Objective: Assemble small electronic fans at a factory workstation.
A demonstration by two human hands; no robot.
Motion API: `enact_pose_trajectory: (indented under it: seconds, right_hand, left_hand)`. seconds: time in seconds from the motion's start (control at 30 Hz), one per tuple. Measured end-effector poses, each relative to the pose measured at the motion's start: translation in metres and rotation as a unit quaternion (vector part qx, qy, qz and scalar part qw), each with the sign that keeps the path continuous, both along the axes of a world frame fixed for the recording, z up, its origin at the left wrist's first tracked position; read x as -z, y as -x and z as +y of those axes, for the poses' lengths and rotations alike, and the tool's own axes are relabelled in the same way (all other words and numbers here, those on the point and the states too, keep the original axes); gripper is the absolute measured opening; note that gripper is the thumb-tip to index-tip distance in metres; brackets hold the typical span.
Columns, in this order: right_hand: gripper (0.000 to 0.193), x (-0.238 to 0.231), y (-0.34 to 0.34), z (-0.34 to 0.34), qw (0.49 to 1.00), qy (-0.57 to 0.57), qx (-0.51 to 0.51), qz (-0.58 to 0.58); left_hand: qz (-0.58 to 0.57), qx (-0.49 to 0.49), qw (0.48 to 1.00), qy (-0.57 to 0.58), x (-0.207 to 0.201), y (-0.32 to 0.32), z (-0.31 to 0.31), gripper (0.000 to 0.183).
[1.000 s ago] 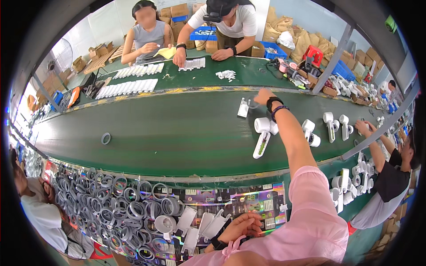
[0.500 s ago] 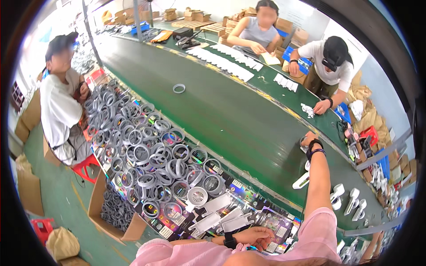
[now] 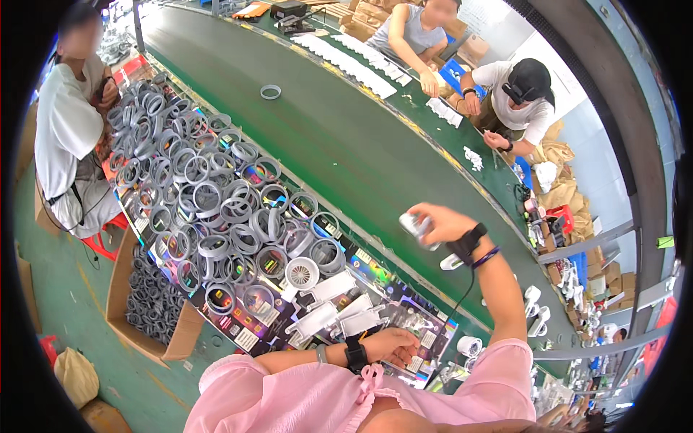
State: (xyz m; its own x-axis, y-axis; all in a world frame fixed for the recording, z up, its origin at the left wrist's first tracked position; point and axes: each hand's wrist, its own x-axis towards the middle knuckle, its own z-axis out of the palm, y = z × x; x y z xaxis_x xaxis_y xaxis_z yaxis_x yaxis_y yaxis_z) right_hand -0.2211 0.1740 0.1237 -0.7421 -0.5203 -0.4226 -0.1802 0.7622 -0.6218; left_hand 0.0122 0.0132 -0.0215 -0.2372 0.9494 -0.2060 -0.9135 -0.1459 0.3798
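Observation:
My right hand (image 3: 449, 222) is raised over the green conveyor belt (image 3: 310, 148), its fingers closed round a small white and grey plastic part (image 3: 416, 228). Below its wrist a white handled piece (image 3: 452, 261) lies on the belt. My left hand (image 3: 395, 346) rests at the near edge of the worktable, fingers loosely curled and apart, with nothing visible in them. Beside it are several white plastic shells (image 3: 333, 286) and a round white grille piece (image 3: 302, 273). A big heap of grey rings (image 3: 209, 198) covers the table to the left.
A cardboard box (image 3: 180, 339) full of grey rings stands on the floor at the left. One grey ring (image 3: 270, 92) lies on the belt. A person sits at the left; two others work across the belt beside rows of white parts (image 3: 346, 65). Metal rails (image 3: 599, 249) cross at the right.
My right hand has come back from the belt's far side, lifting the white and grey part. My left hand stays near the shells. The whole view has shifted.

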Motion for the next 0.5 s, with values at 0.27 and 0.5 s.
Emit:
enact_pose_trajectory:
  seconds: [0.27, 0.5]
  right_hand:
    - [0.021, -0.002, -0.052, -0.078, 0.965, -0.098, -0.239, 0.053]
    - [0.021, -0.046, -0.063, -0.187, 0.961, -0.013, -0.271, 0.051]
  left_hand:
    - [-0.005, 0.007, 1.0, -0.003, 0.007, -0.007, 0.007, 0.024]
    - [0.026, -0.007, 1.0, -0.007, 0.011, -0.011, 0.013, 0.021]
